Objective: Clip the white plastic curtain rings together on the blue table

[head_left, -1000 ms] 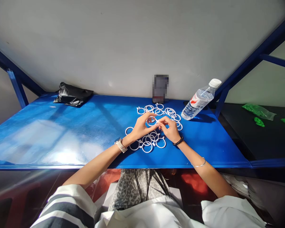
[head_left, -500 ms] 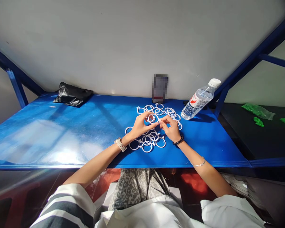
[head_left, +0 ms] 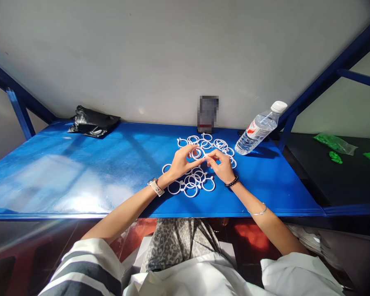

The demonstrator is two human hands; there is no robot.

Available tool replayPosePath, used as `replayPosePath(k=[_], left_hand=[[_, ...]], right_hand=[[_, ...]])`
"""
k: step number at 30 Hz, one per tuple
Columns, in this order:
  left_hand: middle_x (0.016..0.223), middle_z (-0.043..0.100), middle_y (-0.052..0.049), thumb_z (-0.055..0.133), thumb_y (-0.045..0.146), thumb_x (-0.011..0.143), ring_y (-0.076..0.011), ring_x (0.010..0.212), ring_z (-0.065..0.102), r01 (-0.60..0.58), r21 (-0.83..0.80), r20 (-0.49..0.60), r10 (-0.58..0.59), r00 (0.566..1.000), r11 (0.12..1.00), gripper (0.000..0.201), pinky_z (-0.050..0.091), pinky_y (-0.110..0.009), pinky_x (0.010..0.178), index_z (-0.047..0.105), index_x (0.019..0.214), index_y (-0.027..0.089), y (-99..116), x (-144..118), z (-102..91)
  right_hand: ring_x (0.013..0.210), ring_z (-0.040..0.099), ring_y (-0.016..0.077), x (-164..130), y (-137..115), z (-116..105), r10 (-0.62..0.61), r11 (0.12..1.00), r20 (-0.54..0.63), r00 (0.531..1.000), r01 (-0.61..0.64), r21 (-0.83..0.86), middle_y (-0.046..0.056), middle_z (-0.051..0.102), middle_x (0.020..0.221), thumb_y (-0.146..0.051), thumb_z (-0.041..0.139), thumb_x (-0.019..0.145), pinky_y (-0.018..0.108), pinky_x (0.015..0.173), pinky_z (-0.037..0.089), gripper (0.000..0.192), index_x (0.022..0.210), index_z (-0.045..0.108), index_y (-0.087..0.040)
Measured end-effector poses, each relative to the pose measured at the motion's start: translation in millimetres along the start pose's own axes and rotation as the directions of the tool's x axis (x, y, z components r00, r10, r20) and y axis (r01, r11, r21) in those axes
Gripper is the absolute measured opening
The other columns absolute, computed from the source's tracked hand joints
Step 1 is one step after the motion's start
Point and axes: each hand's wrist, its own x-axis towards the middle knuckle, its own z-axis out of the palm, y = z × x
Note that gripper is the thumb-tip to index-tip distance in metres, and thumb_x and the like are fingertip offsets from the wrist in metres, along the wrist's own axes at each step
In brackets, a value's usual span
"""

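Between my two hands is a white plastic curtain ring with a small eyelet. My left hand grips it with thumb and fingers curved around its left side. On the right side of the ring, at the eyelet, my right hand closes in a pinch; the fingertips hide the exact contact. Several more curtain rings lie overlapping on the table just below my hands. Another loose group of white rings is spread beyond them.
A clear water bottle stands on the blue table, right of the rings. A blurred dark upright object leans on the wall behind. At the back left lies a black plastic bag. Green pieces in a clear bag lie on a dark surface at right.
The held curtain ring has tilted slightly between my fingers. Both hands stay nearly in place, and the rings on the table look the same.
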Motion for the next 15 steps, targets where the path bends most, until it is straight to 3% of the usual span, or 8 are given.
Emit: replayPosePath(k=[15], left_hand=[[0.071,0.061,0.000,0.066,0.044,0.083,-0.0098,0.062,0.054,-0.060,0.048,-0.024,0.061,0.998,0.997,0.035,0.044,-0.019,0.053,0.060,0.102,0.015,-1.4,0.5,0.3]], right_hand=[[0.054,0.058,0.0133,0.4,-3.6,-0.4,0.020,1.000,0.034,0.999,-0.020,0.009,-0.002,0.060,0.062,-0.040,0.051,0.091,0.026,0.052,0.047,0.022,0.079,0.055,-0.022]])
